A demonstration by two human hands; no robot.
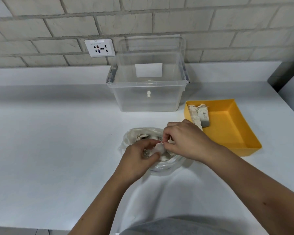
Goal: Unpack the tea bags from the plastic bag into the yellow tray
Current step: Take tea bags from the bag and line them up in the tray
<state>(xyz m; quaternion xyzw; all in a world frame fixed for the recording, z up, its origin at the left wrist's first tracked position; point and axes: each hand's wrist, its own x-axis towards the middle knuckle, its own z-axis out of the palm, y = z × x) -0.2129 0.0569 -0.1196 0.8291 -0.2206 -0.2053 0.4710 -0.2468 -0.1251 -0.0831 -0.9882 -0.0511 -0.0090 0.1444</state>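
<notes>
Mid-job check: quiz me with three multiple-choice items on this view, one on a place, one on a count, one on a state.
1. Where in the yellow tray do the unpacked tea bags lie?
A) along the side nearest the plastic bag
B) in the far right corner
C) spread all over

2. Of the left hand and right hand, how many are at the plastic bag?
A) none
B) one
C) both

3. The plastic bag is:
A) knotted shut
B) open, with tea bags inside
C) empty and flat

Answers:
1 A: they line the tray's left wall.
2 C: both pinch a tea bag over it.
3 B: its mouth gapes, and tea bags show inside.
</notes>
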